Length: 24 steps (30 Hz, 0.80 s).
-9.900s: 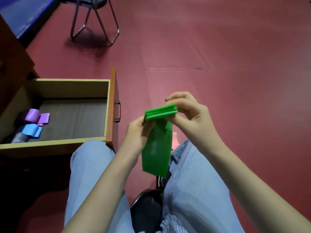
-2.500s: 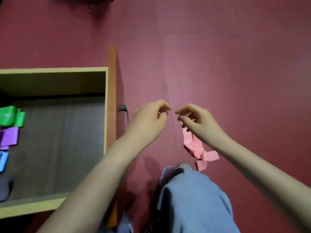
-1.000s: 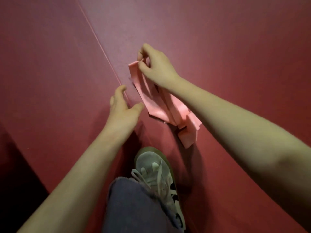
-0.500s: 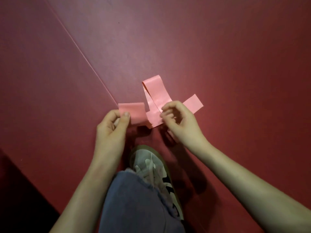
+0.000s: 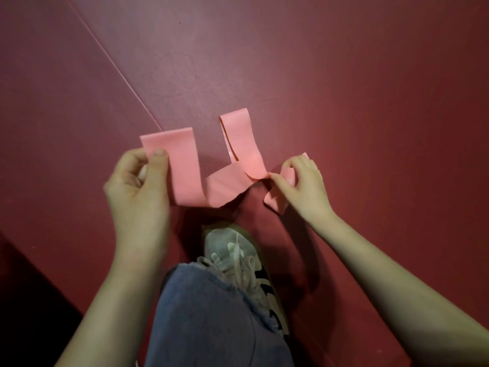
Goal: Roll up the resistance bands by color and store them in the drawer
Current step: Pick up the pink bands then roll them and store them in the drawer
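A pink resistance band (image 5: 185,168) hangs slack between my two hands, just above the red floor. My left hand (image 5: 137,186) pinches its flat end at the left, thumb on top. My right hand (image 5: 299,181) grips a bunched part of the band at the right. Between them the band sags and one fold (image 5: 240,136) loops up and away from me. The drawer and the other bands are out of view.
The red floor (image 5: 344,75) fills the view, with a thin seam line (image 5: 119,70) running diagonally at the left. My grey sneaker (image 5: 235,250) and blue jeans leg (image 5: 211,313) are below the hands. A dark area (image 5: 26,300) sits at the lower left.
Both hands have drawn apart, spreading the pink band wider. My left hand now holds a longer flat stretch, and the band is lifted closer to the camera.
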{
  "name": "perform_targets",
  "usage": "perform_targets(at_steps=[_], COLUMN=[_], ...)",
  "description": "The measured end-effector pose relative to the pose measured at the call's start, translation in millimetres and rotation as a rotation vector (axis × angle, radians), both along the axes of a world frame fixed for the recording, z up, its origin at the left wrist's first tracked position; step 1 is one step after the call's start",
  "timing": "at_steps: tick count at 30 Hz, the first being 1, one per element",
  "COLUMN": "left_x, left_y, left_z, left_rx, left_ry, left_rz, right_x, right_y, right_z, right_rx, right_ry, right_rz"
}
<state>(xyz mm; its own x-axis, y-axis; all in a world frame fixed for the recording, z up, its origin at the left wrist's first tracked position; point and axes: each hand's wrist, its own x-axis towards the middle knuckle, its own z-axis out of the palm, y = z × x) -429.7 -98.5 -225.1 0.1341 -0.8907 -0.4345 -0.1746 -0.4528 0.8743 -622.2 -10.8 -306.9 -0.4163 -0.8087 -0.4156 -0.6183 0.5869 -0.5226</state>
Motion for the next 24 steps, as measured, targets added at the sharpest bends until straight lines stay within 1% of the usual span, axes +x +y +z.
perform_targets(at_steps=[1, 4, 5, 6, 8, 9, 10, 11, 12, 13, 14, 15, 16, 17, 19, 22, 24], left_x=[1.8, 3.0, 2.1, 0.4, -3.8, -5.6, -7.2, -7.8, -8.2, -7.6, -6.4, -4.8, -3.4, -2.3, -1.4, -1.4, -2.0], left_y=[-3.0, -10.4, -11.5, -11.8, -9.8, -8.0, -6.1, -4.4, -2.6, -1.2, 0.2, 1.6, 2.9, 4.0, 6.1, 8.6, 9.4], left_z=[3.0, 7.8, 8.2, 8.5, 8.4, 7.8, 7.3, 6.4, 5.5, 3.5, 1.7, -0.3, -1.4, -2.1, -2.6, -3.5, -3.7], left_rx=[-0.020, -0.041, -0.038, -0.028, 0.001, 0.016, 0.032, 0.047, 0.063, 0.076, 0.088, 0.097, 0.103, 0.104, 0.101, 0.103, 0.110], left_ry=[-0.007, -0.025, -0.028, -0.030, -0.030, -0.031, -0.034, -0.036, -0.039, -0.040, -0.040, -0.041, -0.041, -0.040, -0.031, -0.028, -0.023], left_rz=[-0.006, -0.028, -0.031, -0.036, -0.057, -0.069, -0.077, -0.082, -0.088, -0.098, -0.108, -0.116, -0.123, -0.128, -0.136, -0.162, -0.184], right_x=[2.0, 9.6, 12.2, 14.1, 13.6, 12.7, 12.1, 12.1, 11.6, 13.1, 16.0, 19.1, 23.5, 28.2, 35.5, 34.9, 32.5], right_y=[-0.6, -6.3, -9.5, -12.4, -16.9, -17.7, -18.4, -17.3, -15.6, -15.7, -17.9, -20.2, -22.2, -23.5, -19.7, -11.6, -10.7], right_z=[4.7, 19.1, 23.5, 26.1, 25.2, 21.7, 19.2, 14.3, 7.0, 0.1, -3.8, -8.8, -13.7, -16.4, -22.8, -31.4, -33.5], right_rx=[-0.051, -0.135, -0.157, -0.168, -0.126, -0.054, 0.033, 0.097, 0.113, 0.088, 0.044, -0.040, -0.108, -0.140, -0.136, -0.048, -0.095], right_ry=[-0.052, -0.295, -0.340, -0.343, -0.251, -0.151, -0.009, 0.159, 0.334, 0.464, 0.525, 0.542, 0.504, 0.473, 0.461, 0.426, 0.352], right_rz=[-0.044, -0.189, -0.210, -0.208, -0.171, -0.115, -0.003, 0.157, 0.333, 0.467, 0.577, 0.666, 0.737, 0.795, 0.879, 0.900, 0.862])
